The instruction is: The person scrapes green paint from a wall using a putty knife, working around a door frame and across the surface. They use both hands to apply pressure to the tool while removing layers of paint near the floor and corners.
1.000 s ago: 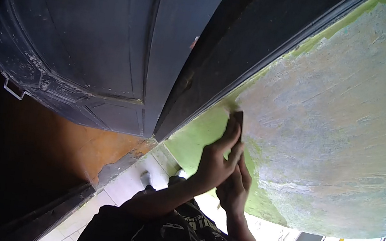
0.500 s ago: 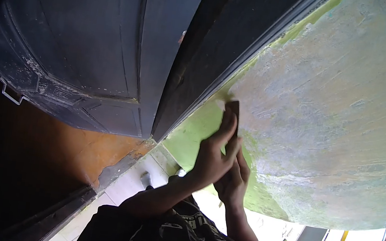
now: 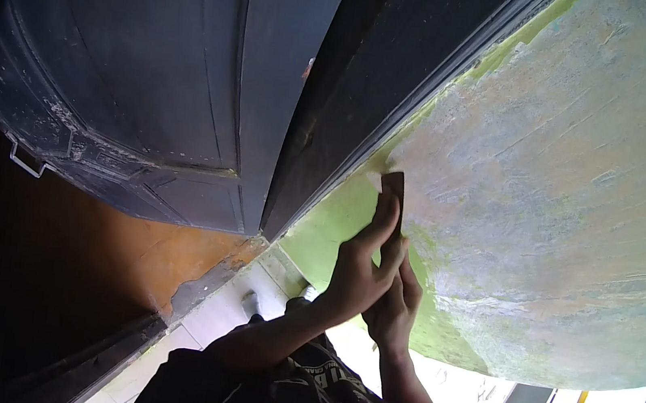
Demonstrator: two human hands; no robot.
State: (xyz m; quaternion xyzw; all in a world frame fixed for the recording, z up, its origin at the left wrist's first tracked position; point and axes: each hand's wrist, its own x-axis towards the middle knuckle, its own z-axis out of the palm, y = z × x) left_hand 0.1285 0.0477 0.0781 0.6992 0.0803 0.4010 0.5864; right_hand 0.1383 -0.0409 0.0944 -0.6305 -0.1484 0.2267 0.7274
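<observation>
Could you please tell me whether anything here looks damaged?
Yes: the green painted wall has lost paint across a scratched, greyish patch, and the dark blue-grey panelled door has pale scuffs along its moulding, suggesting wear.
</observation>
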